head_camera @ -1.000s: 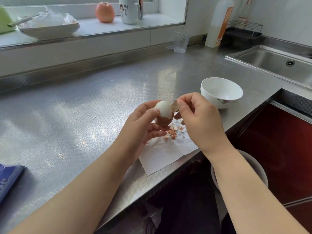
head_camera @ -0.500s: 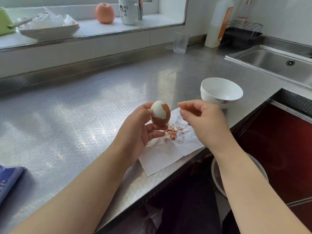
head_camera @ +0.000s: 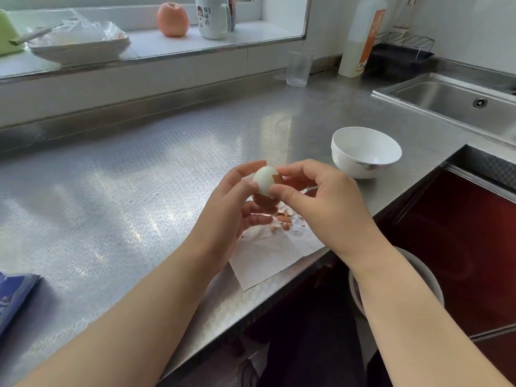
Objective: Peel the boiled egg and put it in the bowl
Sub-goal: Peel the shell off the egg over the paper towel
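A person peels a boiled egg (head_camera: 264, 182) above a paper sheet (head_camera: 275, 254) at the front edge of a steel counter (head_camera: 117, 174). The left hand (head_camera: 231, 212) cradles the egg from the side away from the bowl (head_camera: 365, 152), fingers curled round its brown lower half, thumb against the bared white top. The egg stands roughly upright, long axis near vertical, white end up. The right hand (head_camera: 321, 202) closes in from the bowl side, thumb and forefinger pinching at the jagged shell edge where white meets brown.

The next pull looks set to run downward from that edge, toward the shell inside the left palm; that half is still covered, so the peeling seems about midway. Both hands are touching the egg; the right is the nearer to the bowl.

Shell scraps (head_camera: 282, 220) lie on the sheet just below the egg. The bowl, white and holding nothing, stands near the egg on the right-hand side, with nothing in between. Beyond the bowl are a sink (head_camera: 458, 99), a glass (head_camera: 298, 68) and a bottle (head_camera: 363, 37). Far from the bowl, on the sill, sit an apple (head_camera: 172, 19) and a mug (head_camera: 212, 16).
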A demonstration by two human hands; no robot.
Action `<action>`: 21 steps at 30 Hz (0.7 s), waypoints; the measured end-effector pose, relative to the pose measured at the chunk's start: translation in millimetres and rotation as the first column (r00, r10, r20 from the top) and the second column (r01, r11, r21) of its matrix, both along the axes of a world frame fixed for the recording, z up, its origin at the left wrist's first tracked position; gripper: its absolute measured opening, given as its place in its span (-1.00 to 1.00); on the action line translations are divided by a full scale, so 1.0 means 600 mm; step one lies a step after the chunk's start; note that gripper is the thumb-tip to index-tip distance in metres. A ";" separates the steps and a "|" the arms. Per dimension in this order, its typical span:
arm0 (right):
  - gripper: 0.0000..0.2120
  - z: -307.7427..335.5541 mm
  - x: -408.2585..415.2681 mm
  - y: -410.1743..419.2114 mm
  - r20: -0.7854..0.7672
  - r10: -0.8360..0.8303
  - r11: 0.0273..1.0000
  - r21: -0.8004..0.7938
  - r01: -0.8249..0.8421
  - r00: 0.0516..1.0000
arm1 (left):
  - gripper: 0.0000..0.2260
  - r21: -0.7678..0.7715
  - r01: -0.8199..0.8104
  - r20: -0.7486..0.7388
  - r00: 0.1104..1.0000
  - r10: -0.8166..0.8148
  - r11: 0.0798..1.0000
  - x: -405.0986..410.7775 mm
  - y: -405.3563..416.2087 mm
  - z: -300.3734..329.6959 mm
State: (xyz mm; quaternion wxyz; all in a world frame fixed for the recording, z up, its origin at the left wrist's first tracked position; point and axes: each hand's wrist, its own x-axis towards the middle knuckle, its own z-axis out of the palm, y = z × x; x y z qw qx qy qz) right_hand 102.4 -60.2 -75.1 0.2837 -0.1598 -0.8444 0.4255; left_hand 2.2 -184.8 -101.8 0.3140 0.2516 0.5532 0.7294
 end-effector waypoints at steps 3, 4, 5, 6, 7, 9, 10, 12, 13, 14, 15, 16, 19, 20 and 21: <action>-0.87 0.002 0.001 0.003 -0.028 0.002 0.997 -0.072 -0.004 1.000 | -0.73 -0.007 -0.016 -0.020 1.000 0.016 1.000 -0.001 0.000 -0.002; -0.90 0.002 0.002 0.004 -0.037 0.007 0.997 -0.083 -0.010 0.999 | -0.73 -0.011 -0.017 -0.021 1.000 0.017 1.000 -0.002 0.001 -0.003; -0.91 0.002 0.003 0.005 -0.046 0.008 0.997 -0.079 -0.012 0.999 | -0.73 -0.015 -0.016 -0.019 1.000 0.016 1.000 -0.002 0.000 -0.003; -0.92 0.001 0.003 0.004 -0.057 0.003 0.998 -0.068 -0.007 0.998 | -0.72 -0.016 -0.013 -0.016 1.000 0.013 1.000 -0.002 0.001 -0.003; -0.92 0.001 0.003 0.003 -0.069 -0.007 0.998 -0.062 0.003 0.998 | -0.72 -0.015 -0.008 -0.013 1.000 0.007 1.000 -0.002 0.001 -0.003; -0.94 -0.002 0.002 0.001 -0.102 -0.033 0.996 -0.084 0.024 0.994 | -0.72 -0.012 0.005 -0.011 1.000 -0.005 1.000 -0.002 0.001 -0.002; -0.96 -0.003 0.001 0.001 -0.117 -0.043 0.993 -0.114 0.030 0.992 | -0.72 -0.011 0.010 -0.010 1.000 -0.010 1.000 -0.002 0.000 -0.001; -0.98 -0.004 -0.001 -0.001 -0.132 -0.045 0.981 -0.193 0.019 0.990 | -0.71 -0.009 0.020 -0.002 1.000 -0.020 1.000 -0.001 -0.001 0.000; -0.98 -0.004 -0.002 0.000 -0.132 -0.042 0.974 -0.227 0.011 0.990 | -0.71 -0.010 0.027 0.002 1.000 -0.027 1.000 -0.001 -0.002 0.000; -0.97 -0.004 -0.004 0.001 -0.127 -0.041 0.968 -0.251 0.008 0.991 | -0.71 -0.010 0.034 0.008 0.999 -0.034 0.999 -0.001 -0.002 0.000; -0.96 -0.003 -0.005 0.003 -0.117 -0.040 0.964 -0.266 0.008 0.992 | -0.71 -0.011 0.040 0.014 0.999 -0.040 0.999 -0.001 -0.003 0.001; -0.94 -0.003 -0.007 0.005 -0.103 -0.034 0.960 -0.279 0.004 0.994 | -0.70 -0.014 0.045 0.021 0.999 -0.044 0.999 -0.001 -0.003 0.001; -0.90 -0.002 -0.010 0.010 -0.085 -0.017 0.937 -0.348 -0.014 0.996 | -0.70 -0.018 0.050 0.052 0.997 -0.049 0.999 -0.002 -0.002 0.003; -0.90 -0.001 -0.010 0.013 -0.097 -0.034 0.928 -0.371 -0.005 0.995 | -0.68 -0.016 0.049 0.065 0.997 -0.048 0.999 -0.002 -0.002 0.003; -0.90 -0.001 -0.008 0.015 -0.110 -0.061 0.926 -0.378 0.015 0.992 | -0.67 -0.012 0.047 0.075 0.996 -0.046 0.999 -0.002 -0.002 0.004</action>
